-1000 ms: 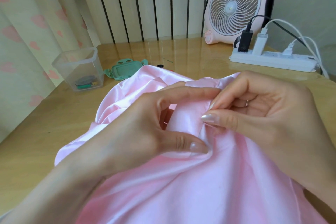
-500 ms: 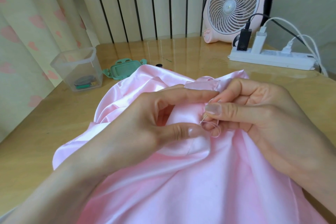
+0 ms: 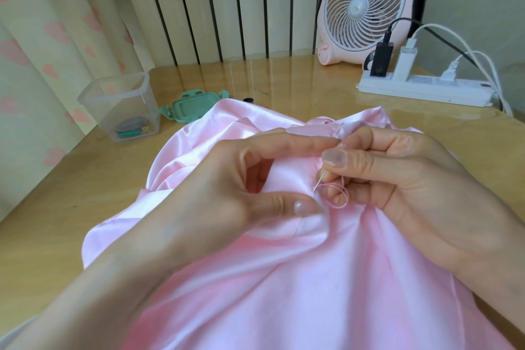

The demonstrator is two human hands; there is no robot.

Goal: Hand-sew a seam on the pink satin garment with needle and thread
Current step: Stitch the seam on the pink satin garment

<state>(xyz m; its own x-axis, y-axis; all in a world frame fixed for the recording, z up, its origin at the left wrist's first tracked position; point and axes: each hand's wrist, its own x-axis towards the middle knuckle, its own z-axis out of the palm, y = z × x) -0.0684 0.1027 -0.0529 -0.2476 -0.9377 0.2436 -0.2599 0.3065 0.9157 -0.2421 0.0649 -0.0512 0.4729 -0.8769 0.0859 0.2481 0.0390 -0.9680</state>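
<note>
Needle is drawn further out of the pink satin garment, pinched by right hand; left hand pinches the garment beside it.

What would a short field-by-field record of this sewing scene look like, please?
left hand: pinches a fold of the pink garment between thumb and forefinger
right hand: pinches the needle, tip pointing down toward the fold
thread: pink, looped just below the needle
table: wooden, garment spread across it
far left: clear container, green lid beside it
far right: pink fan, white power strip with plugs
</note>
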